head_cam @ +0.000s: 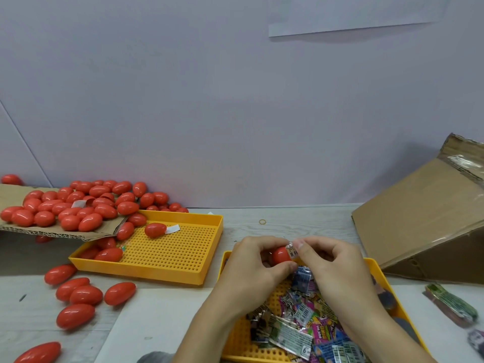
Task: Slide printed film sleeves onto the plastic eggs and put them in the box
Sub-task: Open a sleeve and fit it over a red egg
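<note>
Behind the pale wooden table (301, 221) stands a plain lilac wall (209, 100), with a white paper (353, 19) fixed near its top. Both hands meet over the near yellow tray (377, 268), at its far edge. The left hand (251, 265) has its fingers curled round a red egg (280, 254) and holds it from the left side. The right hand (332, 265) pinches a printed sleeve (292, 250) between thumb and fingers, and the sleeve sits on the right end of this egg; how far it covers the egg I cannot tell. Under the hands, the near tray holds a loose heap of sleeves (301, 323), flat and mixed in colour. A second yellow tray (209, 258) lies to the left, with a few red eggs in its far and left part. Over its left corner rests a cardboard sheet (15, 195) that carries a big pile of eggs (78, 205). More eggs lie loose on the table at the left, near the front edge. At the right a cardboard box (424, 218) stands tilted, just beside the near tray. A small rubber band (262, 221) lies on the table beyond the hands.
</note>
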Demonstrator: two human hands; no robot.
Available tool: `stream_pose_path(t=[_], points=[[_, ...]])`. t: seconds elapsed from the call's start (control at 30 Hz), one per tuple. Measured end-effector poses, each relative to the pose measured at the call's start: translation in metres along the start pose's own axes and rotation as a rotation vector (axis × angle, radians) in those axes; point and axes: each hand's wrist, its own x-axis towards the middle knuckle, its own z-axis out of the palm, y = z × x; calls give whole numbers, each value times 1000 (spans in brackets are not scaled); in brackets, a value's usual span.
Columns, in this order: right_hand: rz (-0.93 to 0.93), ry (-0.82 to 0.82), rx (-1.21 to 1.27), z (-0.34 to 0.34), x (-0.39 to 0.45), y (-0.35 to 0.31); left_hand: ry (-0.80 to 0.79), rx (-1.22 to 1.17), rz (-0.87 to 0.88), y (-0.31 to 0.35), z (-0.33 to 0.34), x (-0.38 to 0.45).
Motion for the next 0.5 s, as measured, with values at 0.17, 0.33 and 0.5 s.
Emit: stream_pose_path(t=[0.17,0.33,0.5], points=[[-21,-21,2,1,-2,-2,-14,0,27,0,0,-1],[-45,-32,-26,-1,-1,-2,-8,4,49,0,1,-1],[-95,-18,-80,-1,-2,-2,-2,-22,79,2,2,-1]])
